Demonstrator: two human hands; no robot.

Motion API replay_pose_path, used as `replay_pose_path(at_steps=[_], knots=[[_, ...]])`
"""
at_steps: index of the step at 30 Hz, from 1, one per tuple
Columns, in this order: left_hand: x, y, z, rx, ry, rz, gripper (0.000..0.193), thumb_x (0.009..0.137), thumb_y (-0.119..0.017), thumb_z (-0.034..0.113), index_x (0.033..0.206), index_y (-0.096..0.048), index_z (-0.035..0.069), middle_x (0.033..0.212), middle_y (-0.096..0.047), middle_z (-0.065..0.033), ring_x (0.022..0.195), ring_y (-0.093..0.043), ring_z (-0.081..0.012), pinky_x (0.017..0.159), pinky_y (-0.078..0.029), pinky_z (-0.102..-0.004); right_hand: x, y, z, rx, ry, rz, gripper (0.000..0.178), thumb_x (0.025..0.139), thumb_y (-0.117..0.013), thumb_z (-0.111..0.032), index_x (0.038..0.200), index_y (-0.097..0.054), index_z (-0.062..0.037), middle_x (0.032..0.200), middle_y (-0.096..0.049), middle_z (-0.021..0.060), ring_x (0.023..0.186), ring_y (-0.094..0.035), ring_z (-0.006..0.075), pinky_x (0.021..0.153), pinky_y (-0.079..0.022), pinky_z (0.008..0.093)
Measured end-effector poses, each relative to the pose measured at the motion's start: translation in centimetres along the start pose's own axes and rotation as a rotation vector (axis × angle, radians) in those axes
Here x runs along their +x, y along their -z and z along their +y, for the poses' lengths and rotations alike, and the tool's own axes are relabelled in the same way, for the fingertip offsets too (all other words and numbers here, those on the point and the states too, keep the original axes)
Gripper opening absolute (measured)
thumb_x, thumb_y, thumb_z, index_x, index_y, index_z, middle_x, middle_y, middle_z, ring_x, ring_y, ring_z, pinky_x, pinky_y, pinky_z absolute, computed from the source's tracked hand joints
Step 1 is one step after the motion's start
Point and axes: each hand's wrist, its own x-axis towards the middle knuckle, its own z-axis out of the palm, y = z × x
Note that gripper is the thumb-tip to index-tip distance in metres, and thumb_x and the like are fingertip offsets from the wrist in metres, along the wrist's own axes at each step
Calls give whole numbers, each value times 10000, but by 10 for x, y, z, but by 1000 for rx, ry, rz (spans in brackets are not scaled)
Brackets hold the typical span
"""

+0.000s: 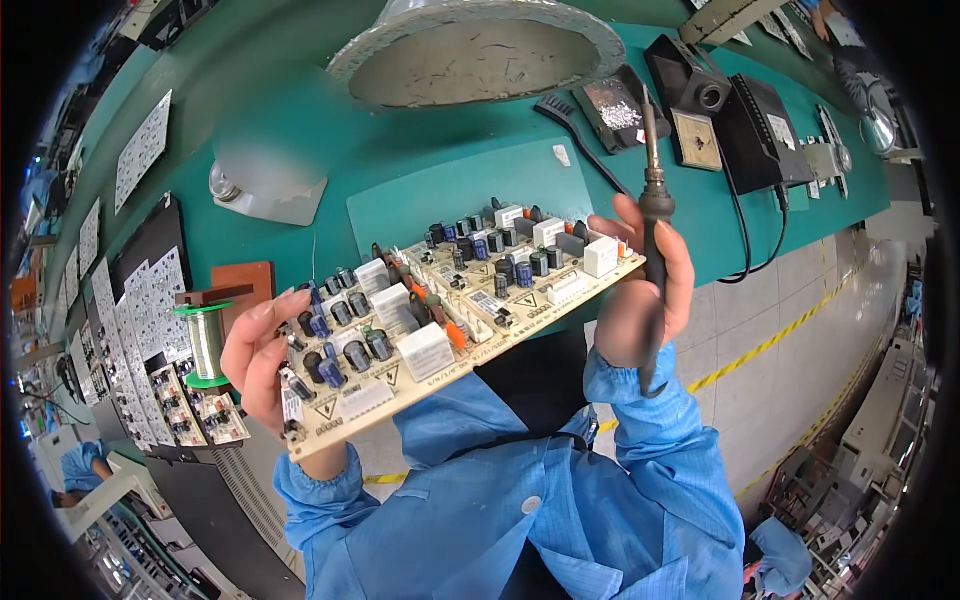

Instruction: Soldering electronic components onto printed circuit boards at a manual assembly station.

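Observation:
A long cream circuit board (515,318) is held tilted in the air above the bench's near edge. It carries white blocks, dark cylindrical capacitors and orange parts on its upper side. My left hand (262,358) is closed around the board's left end, fingers over the edge. My right hand (672,275) grips a soldering iron (655,207), its tip pointing up and away from the board. The fingers of that hand also meet the board's right end; a blur hides part of this hand.
Solder wire spool (207,345) stands left, beside several circuit boards (145,310). A metal fume hood (480,65) hangs above the green mat (400,205). Black brush (562,112), tray with solder bits (612,112), iron stand (690,78) and black soldering station (762,135) sit back right.

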Motion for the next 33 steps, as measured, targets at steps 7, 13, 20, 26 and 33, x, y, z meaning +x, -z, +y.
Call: replay_pose_path(at_steps=[7, 13, 20, 26, 33], knots=[[7, 0, 19, -56, -27, -103, 286, 929, -477, 83, 1208, -423, 52, 1206, -432, -210, 996, -606, -334, 951, -469, -495, 1, 12, -4, -205, 164, -85, 504, 889, -612, -369, 1270, -444, -85, 1225, -512, 309, 1020, -617, 367, 839, -528, 446], [8, 1, 31, 19, -73, -153, 359, 923, -505, 89, 1260, -396, 36, 1238, -427, -231, 1021, -590, -344, 949, -472, -469, -4, 21, -7, -364, 221, -124, 412, 849, -700, -255, 1186, -517, -104, 1135, -555, 268, 968, -620, 326, 781, -526, 381], [32, 0, 48, 279, 8, -299, 468, 788, -709, 76, 1173, -515, -104, 1153, -566, -265, 993, -613, -319, 863, -522, -365, -12, 26, 0, -433, 221, -86, 365, 886, -644, -289, 1168, -495, -111, 1087, -571, 241, 922, -609, 307, 761, -514, 379], [34, -2, 50, 269, -16, -318, 491, 745, -753, 88, 1143, -539, -104, 1131, -573, -266, 961, -616, -326, 821, -532, -365, -16, 29, 5, -352, 189, -70, 361, 904, -605, -292, 1181, -470, -106, 1105, -543, 244, 957, -598, 315, 775, -512, 387], [46, -6, 56, 260, -85, -272, 498, 680, -808, 112, 1071, -585, -102, 1066, -605, -259, 865, -633, -317, 709, -534, -356, -16, 22, 5, -307, 163, -42, 331, 901, -593, -139, 1193, -443, -97, 1125, -527, 235, 960, -594, 308, 798, -514, 391]])
